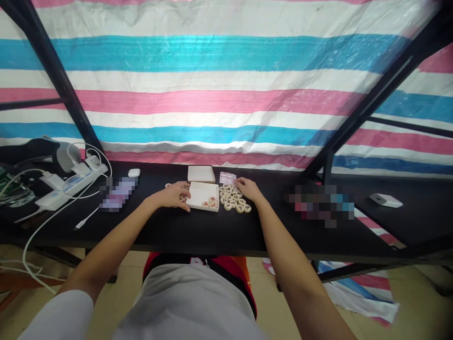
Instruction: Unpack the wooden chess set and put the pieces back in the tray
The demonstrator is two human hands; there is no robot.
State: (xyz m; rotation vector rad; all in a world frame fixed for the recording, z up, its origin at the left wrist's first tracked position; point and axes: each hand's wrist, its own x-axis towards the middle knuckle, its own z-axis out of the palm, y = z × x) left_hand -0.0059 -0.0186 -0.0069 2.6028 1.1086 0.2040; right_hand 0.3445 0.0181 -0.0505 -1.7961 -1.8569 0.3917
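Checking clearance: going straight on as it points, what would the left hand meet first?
The left hand would likely first meet the nearer white box, at its left edge; they look almost touching, though depth is unclear.

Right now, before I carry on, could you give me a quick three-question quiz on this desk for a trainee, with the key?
1. True or false: the nearer tray lies between the left hand and the right hand.
2. Pick one: which is closest to the right hand? A: the power strip. B: the paper slip. C: the earphone case.
3. Fill in: the pieces lying in the nearer tray bear ____ marks.

Key: 1. True. 2. B. 3. Red.
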